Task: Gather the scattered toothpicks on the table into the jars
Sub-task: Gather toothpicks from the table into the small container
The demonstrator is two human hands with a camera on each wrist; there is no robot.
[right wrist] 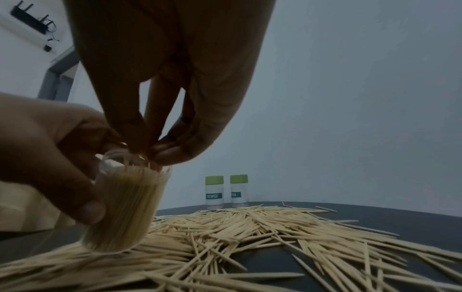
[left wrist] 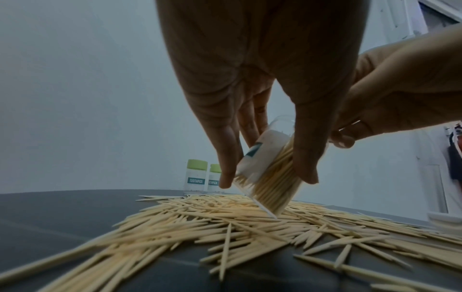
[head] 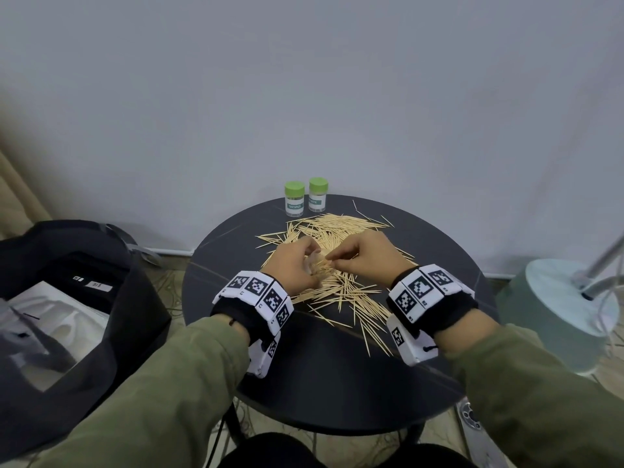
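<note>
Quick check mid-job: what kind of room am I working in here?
Probably a home or small office corner, not a workshop: a small round dark table against a plain wall, a floor lamp base on the right, and an open black bag on the left.

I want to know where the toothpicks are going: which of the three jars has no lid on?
The clear plastic jar held in the left hand, tilted and packed with toothpicks. The two green-lidded jars at the table's far edge stand capped.

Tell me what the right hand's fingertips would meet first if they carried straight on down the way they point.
Most likely the open jar. The right hand pinches toothpicks right at its mouth, fingertips pointing down into it, while the left hand holds it tilted above the scattered toothpicks. How close the fingertips are to the rim is unclear.
</note>
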